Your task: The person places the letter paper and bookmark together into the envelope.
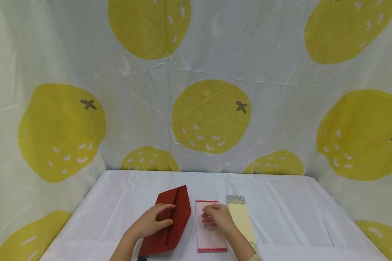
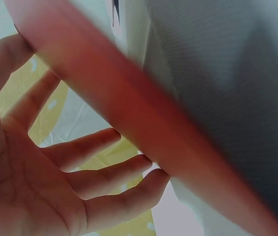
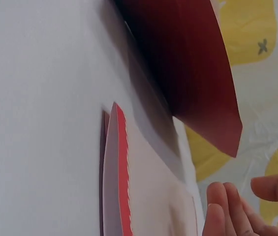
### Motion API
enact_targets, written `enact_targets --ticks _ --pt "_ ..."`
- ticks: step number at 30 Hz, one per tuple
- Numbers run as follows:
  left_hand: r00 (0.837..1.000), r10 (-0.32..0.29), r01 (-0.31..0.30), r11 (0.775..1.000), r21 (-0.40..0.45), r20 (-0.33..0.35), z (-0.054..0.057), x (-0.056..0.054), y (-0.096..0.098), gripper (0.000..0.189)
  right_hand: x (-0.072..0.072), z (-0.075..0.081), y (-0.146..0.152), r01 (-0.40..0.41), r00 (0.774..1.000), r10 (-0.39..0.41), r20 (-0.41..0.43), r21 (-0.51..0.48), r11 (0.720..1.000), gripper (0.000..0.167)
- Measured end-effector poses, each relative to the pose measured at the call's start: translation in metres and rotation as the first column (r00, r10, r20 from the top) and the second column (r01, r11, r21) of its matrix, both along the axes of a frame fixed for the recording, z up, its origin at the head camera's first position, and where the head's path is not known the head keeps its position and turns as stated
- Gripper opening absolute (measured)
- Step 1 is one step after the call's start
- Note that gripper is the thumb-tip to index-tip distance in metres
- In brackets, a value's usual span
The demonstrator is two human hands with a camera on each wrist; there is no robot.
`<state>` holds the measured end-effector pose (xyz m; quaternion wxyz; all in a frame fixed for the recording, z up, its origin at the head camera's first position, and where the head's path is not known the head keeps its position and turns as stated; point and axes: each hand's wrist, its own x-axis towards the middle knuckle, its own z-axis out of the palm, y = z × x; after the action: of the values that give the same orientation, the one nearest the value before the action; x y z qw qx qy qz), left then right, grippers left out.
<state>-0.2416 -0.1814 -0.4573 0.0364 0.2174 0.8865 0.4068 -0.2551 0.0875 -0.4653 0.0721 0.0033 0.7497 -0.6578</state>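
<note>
A red envelope (image 1: pixel 165 217) lies at a slant left of centre, its pointed flap (image 1: pixel 181 214) unfolded to the right. In the right wrist view the flap stands up off the white cloth. My left hand (image 1: pixel 153 221) rests at the envelope, fingers spread and fingertips touching its surface, as the left wrist view shows. My right hand (image 1: pixel 219 216), fingers loosely bent and holding nothing, hovers over a pale pink card (image 1: pixel 209 235) with red bands at both ends. The card looks folded in the right wrist view (image 3: pixel 148 191).
Right of the pink card lies a cream strip (image 1: pixel 239 217) with grey ornament at its ends, partly covered by my right forearm. White cloth (image 1: pixel 290 217) covers the table. A curtain (image 1: pixel 274 108) printed with yellow fruit hangs behind and on both sides.
</note>
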Motion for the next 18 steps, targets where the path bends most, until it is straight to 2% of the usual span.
enact_targets --ticks 7,14,18 --pt "1.000 0.000 0.000 1.000 -0.007 0.013 0.001 0.001 0.000 0.047 -0.005 0.001 0.022 0.108 0.994 -0.106 -0.021 0.110 0.988 0.022" --pt "1.000 0.005 -0.005 1.000 -0.008 0.005 0.001 0.001 0.000 0.046 -0.009 0.001 0.037 0.199 0.980 -0.188 -0.067 0.253 0.947 0.017" --pt "1.000 0.006 -0.005 1.000 -0.007 0.015 0.002 0.001 0.001 0.046 -0.010 0.000 0.042 0.226 0.974 -0.214 -0.074 0.280 0.933 0.014"
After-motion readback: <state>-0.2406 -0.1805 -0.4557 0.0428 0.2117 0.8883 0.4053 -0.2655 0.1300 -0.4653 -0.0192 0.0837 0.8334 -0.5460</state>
